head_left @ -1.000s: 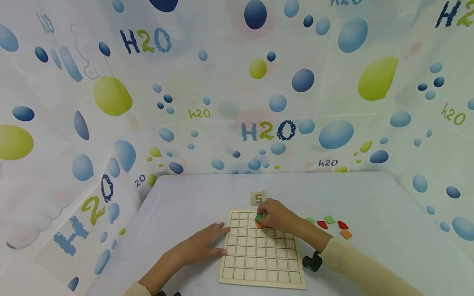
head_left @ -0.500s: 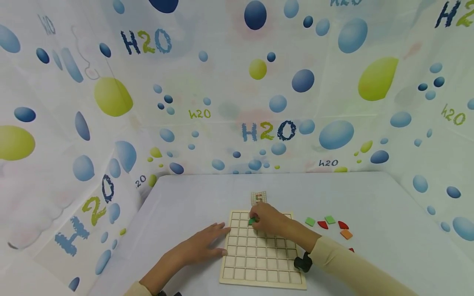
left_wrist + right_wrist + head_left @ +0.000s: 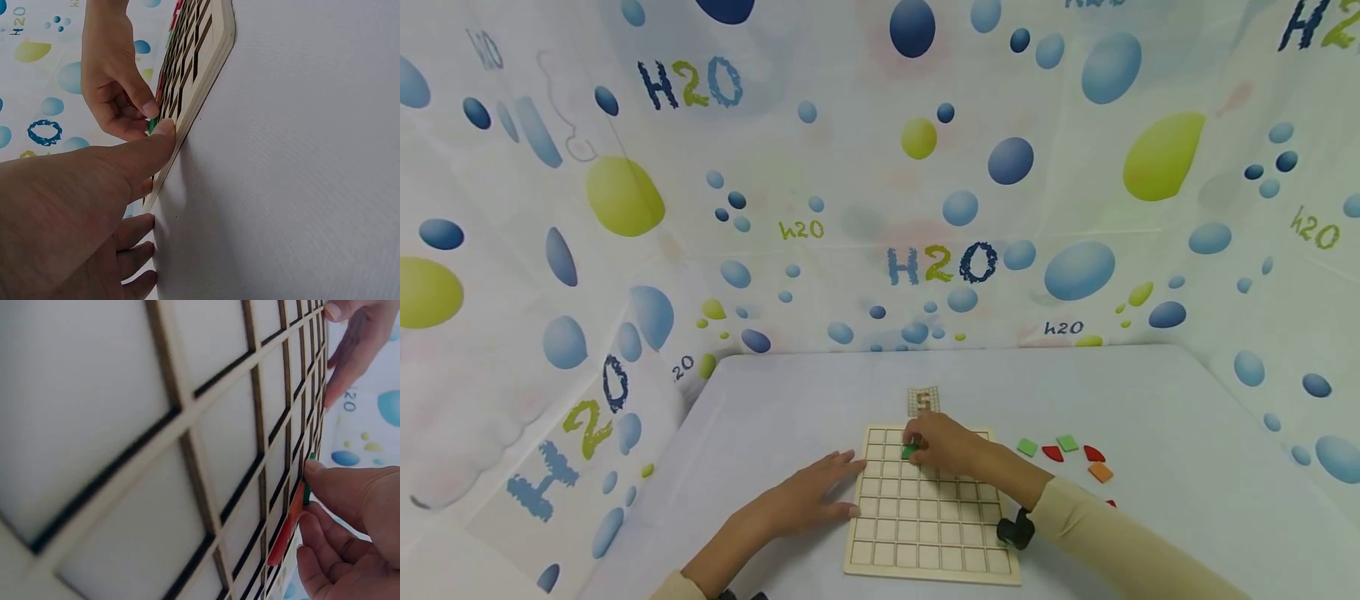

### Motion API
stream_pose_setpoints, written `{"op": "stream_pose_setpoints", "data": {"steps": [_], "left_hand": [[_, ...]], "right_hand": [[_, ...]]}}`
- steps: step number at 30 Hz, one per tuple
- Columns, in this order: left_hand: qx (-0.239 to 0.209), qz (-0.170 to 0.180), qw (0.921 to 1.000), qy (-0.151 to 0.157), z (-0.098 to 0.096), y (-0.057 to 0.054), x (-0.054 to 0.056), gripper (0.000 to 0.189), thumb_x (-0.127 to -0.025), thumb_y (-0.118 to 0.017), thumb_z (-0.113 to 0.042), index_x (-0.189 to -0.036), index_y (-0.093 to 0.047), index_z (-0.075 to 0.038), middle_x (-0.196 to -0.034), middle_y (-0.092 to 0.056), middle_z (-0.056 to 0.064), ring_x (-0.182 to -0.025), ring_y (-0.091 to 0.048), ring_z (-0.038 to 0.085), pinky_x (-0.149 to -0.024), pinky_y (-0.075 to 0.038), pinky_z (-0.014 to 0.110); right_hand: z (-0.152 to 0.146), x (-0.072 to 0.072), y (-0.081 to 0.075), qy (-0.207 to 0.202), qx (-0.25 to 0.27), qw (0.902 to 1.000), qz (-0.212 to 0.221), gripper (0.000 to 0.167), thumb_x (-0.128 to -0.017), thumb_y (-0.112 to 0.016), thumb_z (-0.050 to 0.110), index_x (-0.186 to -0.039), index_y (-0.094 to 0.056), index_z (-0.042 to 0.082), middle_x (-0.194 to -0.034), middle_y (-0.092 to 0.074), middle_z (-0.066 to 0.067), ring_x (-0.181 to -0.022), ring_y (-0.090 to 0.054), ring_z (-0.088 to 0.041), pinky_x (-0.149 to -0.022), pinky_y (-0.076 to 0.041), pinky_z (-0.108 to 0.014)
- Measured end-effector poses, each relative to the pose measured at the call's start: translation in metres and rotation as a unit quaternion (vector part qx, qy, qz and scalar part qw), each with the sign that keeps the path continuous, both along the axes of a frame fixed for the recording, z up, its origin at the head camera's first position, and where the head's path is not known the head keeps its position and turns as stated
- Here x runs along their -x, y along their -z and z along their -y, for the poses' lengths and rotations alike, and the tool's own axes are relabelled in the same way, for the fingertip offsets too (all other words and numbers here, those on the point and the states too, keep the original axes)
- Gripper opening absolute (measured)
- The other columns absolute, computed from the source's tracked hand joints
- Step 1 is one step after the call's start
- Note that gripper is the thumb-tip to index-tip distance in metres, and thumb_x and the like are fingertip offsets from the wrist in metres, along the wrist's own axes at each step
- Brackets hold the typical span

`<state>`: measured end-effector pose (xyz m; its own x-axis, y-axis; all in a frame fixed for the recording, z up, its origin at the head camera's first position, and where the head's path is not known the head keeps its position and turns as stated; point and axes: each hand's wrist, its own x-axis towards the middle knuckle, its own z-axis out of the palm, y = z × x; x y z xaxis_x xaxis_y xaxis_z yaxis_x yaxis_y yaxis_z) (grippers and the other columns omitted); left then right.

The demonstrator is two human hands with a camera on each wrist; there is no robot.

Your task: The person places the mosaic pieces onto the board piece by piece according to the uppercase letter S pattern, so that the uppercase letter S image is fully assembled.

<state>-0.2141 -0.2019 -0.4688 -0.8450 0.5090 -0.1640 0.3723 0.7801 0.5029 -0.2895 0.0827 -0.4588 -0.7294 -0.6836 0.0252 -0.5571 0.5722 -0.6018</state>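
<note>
A pale wooden grid board (image 3: 934, 533) lies on the table. My right hand (image 3: 953, 446) is over its far rows, pinching a small green tile (image 3: 908, 452) between thumb and fingers at a cell. In the right wrist view, the green tile (image 3: 307, 492) is at the board's surface, beside an orange and a red piece (image 3: 284, 537) set in the grid. My left hand (image 3: 808, 497) rests at the board's left edge with fingers spread. Its thumb (image 3: 164, 129) touches the rim in the left wrist view. Fingers of the right hand partly hide the green tile.
Right of the board lie loose pieces: green squares (image 3: 1067, 443), red quarter-rounds (image 3: 1094, 453) and an orange square (image 3: 1101, 472). A small patterned card (image 3: 922, 398) lies beyond the board's far edge. A printed curtain (image 3: 850, 167) stands behind the table.
My right hand has moved slightly left along the far rows with the green tile, then lowered it toward a cell. My left hand has stayed at the board's edge.
</note>
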Motion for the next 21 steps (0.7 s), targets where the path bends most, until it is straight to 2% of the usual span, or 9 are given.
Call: {"op": "stream_pose_setpoints", "data": {"steps": [8,15,21], "left_hand": [[-0.001,-0.001,1.0,0.001,0.0004,-0.0004,0.0,0.072,-0.1,-0.07,-0.049,-0.16,-0.046,-0.02,-0.169,-0.036,0.016,-0.158,-0.029,0.041,-0.123,-0.032,0.066],[-0.003,0.005,1.0,-0.002,-0.0008,-0.0028,-0.0023,0.072,-0.1,-0.071,-0.049,-0.161,-0.046,-0.019,-0.17,-0.036,0.016,-0.159,-0.028,0.042,-0.123,-0.031,0.066],[-0.004,0.003,1.0,0.0,-0.0005,-0.0022,-0.0017,0.072,-0.1,-0.07,-0.049,-0.161,-0.046,-0.019,-0.17,-0.035,0.017,-0.159,-0.028,0.042,-0.123,-0.031,0.066]], "right_hand": [[-0.0039,-0.0013,0.0041,-0.004,0.01,0.9999,-0.011,0.012,-0.097,-0.078,0.009,-0.093,-0.067,0.01,-0.104,-0.06,-0.002,-0.094,-0.064,-0.017,-0.077,-0.055,-0.028],[-0.0049,-0.0047,0.0057,-0.013,-0.008,0.9984,-0.055,0.01,-0.098,-0.077,0.011,-0.095,-0.067,0.012,-0.099,-0.057,-0.001,-0.086,-0.056,-0.011,-0.073,-0.05,-0.027],[-0.0039,-0.0077,0.0039,-0.007,-0.014,0.9983,-0.057,0.008,-0.098,-0.076,0.013,-0.098,-0.068,0.013,-0.1,-0.058,0.0,-0.084,-0.056,-0.009,-0.074,-0.047,-0.033]]}}
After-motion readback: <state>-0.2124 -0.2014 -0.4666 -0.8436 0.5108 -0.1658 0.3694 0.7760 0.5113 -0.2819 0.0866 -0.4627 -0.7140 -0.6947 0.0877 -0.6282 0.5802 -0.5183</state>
